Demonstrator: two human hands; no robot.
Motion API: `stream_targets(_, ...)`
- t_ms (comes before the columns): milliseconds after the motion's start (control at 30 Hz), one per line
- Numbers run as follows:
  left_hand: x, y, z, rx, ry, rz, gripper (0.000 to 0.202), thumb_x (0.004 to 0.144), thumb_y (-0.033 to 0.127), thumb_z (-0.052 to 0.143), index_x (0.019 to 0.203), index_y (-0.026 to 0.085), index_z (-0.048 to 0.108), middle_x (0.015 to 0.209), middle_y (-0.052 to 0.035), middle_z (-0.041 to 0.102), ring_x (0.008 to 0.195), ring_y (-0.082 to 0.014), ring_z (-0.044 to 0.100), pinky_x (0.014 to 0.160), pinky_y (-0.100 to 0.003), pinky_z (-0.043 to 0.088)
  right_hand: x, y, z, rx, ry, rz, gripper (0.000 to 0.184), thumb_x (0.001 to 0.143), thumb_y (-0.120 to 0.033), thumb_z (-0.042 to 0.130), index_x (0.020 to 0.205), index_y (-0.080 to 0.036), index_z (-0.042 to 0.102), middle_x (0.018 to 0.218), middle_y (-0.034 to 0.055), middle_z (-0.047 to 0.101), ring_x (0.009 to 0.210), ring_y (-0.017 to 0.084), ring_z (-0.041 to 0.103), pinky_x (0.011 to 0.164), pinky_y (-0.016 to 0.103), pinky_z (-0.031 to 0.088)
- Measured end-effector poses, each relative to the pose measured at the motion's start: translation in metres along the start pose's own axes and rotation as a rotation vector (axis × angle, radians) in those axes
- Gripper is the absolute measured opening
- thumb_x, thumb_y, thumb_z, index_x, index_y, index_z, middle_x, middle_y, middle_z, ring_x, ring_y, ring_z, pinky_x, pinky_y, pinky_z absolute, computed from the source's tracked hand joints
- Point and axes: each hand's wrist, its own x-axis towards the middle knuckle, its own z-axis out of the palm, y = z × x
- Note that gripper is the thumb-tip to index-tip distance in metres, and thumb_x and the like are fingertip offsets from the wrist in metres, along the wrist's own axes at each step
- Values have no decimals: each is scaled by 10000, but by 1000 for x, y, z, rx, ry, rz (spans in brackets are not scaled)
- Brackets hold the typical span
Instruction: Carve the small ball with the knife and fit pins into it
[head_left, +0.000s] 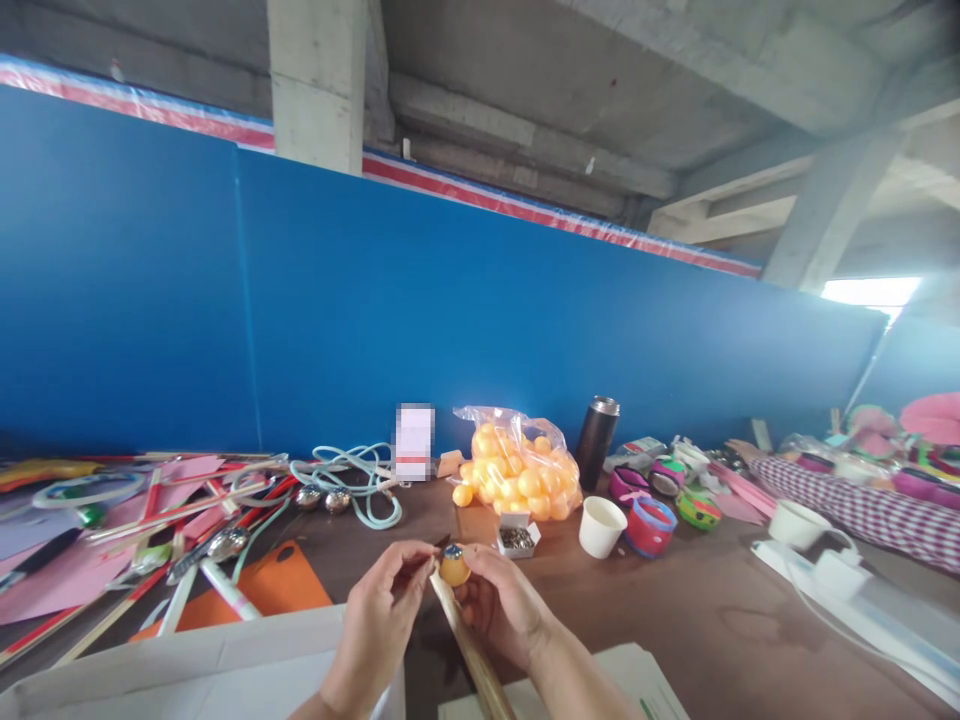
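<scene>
The right hand grips a ball, the left hand a stick; work seems unfinished, other balls are bagged.

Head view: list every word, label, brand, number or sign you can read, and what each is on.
No text can be read.
Pale upright panel: pixelated, unreadable.
Sheet at the bottom edge: a green mark, too small to read.
Packet right of the dark bottle: too blurred to tell if it bears print.
</scene>
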Motion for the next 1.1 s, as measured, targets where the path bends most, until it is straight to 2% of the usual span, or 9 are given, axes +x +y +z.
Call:
stream_targets(133,-1,-3,0,15,16,30,254,781,351,521,961,213,635,944,-42,693,846,-166,646,775,-268,517,0,1,-1,-1,-4,9,183,771,-312,624,828,-147,573,722,-9,623,561,67,567,463,151,408)
stream_targets(233,-2,-2,-2,62,4,35,232,792,361,513,909,222,656,900,-38,701,802,-159,648,730,-248,521,-1,0,0,-5,-15,36,184,779,-310,615,843,-143,572,756,4,630,565,67,569,471,158,419)
stream_targets(433,1,-2,-3,102,33,156,200,795,309,512,883,219,668,845,-37,682,791,-157,629,712,-242,507,-2,0,3,-6,-32,78,182,783,-304,614,840,-135,578,738,4,621,548,65,564,459,155,427)
stream_targets(633,1,-1,-2,111,30,127,170,789,295,523,859,220,658,844,-26,681,780,-147,627,720,-233,501,-3,0,4,17,-25,91,180,794,-305,598,853,-137,577,736,5,625,547,61,568,464,150,428)
stream_targets(800,1,2,-2,102,5,161,187,800,299,500,847,211,658,829,-45,672,780,-159,622,703,-246,504,-3,0,4,37,-16,95,195,764,-319,628,836,-146,576,703,-10,634,542,64,574,470,153,421)
stream_targets(1000,-2,0,-1,105,60,66,182,782,335,526,841,215,651,805,-13,679,715,-142,623,668,-225,502,-3,0,4,45,-18,103,202,778,-312,613,865,-133,578,733,5,649,545,65,578,469,153,431)
stream_targets(1100,-2,1,-1,106,69,73,175,779,331,531,831,218,653,799,-4,681,726,-137,624,667,-210,493,-3,0,5,49,-14,107,215,765,-317,626,862,-131,578,719,2,648,536,66,575,467,156,430)
